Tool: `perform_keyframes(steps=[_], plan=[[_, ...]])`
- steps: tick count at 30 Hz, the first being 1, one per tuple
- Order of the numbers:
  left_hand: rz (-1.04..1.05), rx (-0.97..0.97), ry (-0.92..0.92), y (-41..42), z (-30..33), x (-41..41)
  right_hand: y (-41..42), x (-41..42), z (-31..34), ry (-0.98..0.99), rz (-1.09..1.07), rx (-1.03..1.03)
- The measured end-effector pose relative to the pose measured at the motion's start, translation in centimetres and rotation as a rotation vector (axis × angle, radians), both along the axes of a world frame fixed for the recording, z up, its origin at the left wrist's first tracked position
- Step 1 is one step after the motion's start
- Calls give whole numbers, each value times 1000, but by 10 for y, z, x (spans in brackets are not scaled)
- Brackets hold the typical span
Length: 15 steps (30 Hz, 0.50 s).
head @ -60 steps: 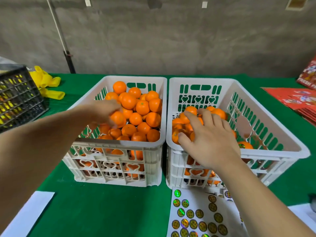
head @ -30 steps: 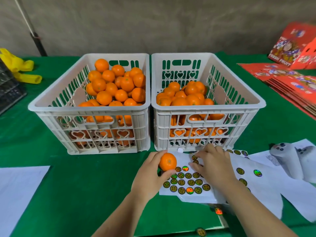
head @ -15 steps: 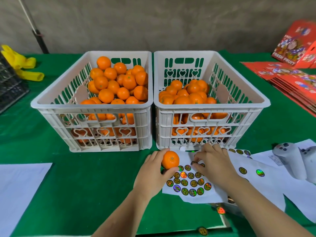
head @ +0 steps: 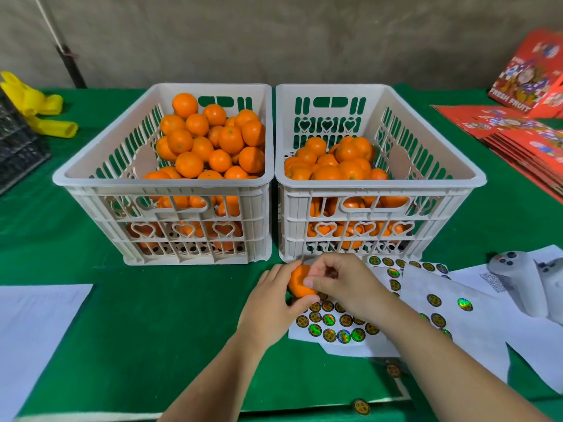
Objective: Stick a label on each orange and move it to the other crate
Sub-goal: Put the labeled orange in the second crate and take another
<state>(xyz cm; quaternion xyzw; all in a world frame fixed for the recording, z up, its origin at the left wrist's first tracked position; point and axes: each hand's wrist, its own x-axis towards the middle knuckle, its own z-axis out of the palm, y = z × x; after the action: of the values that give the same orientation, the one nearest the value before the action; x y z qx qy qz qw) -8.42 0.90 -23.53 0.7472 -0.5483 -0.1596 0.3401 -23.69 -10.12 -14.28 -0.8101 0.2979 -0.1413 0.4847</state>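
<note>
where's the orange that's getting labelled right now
Head view, bottom centre: the orange sits between both hands, in front of the right crate, over the sticker sheet.

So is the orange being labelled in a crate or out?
Out. The left hand holds the orange over the sticker sheet, in front of the right crate.

"FRESH FRUIT" stands in white capitals on the red printed carton [head: 530,68] leaning at 2 o'clock. The round stickers [head: 329,327] and the printed paper [head: 493,281] at 3 o'clock are too small to read.
</note>
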Motion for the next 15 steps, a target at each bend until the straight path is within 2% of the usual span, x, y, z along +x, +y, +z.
perform_keyframes(steps=[4,9,12,15], plan=[[-16,-8,9,2,2,0,-1,10,-4,60,-10,-32],[-41,-35,63,4,3,1,-13,3,-1,-110,-116,177],[-80,-69,63,5,1,0,-13,6,-2,-51,-71,260],[-95,-109,68,9,1,-1,-13,10,-2,78,-25,244]])
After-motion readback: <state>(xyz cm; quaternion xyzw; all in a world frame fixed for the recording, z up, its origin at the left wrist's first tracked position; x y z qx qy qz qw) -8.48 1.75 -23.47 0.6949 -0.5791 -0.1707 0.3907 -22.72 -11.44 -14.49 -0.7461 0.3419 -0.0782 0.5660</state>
